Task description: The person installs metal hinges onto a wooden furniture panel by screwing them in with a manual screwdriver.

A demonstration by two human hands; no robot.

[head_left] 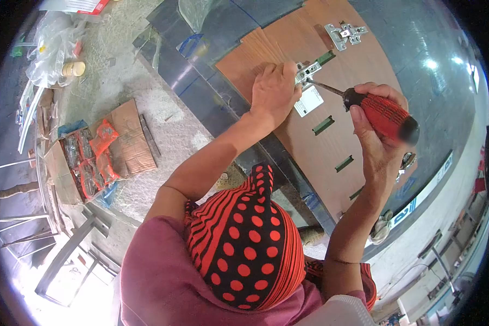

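My left hand (277,92) is closed, its fingers pressing a silver cabinet hinge (309,71) against a brown wood-grain panel (288,41). My right hand (379,130) wraps round the red-and-black handle of a screwdriver (383,115). Its shaft points left, with the tip at the hinge beside my left fingers; whether it sits in a screw is too small to tell. Just below the hinge is a white paper label (309,102) on the panel. Another hinge (345,35) lies towards the panel's far end, and a further metal piece is partly hidden behind my right wrist.
Green-edged slots (324,125) run along the panel, which lies on a dark worktop (413,60). On the floor at left, a cardboard box (60,168) holds orange plastic packets. Clear plastic bags (54,49) lie farther up. A polka-dot cloth (244,244) fills the lower middle.
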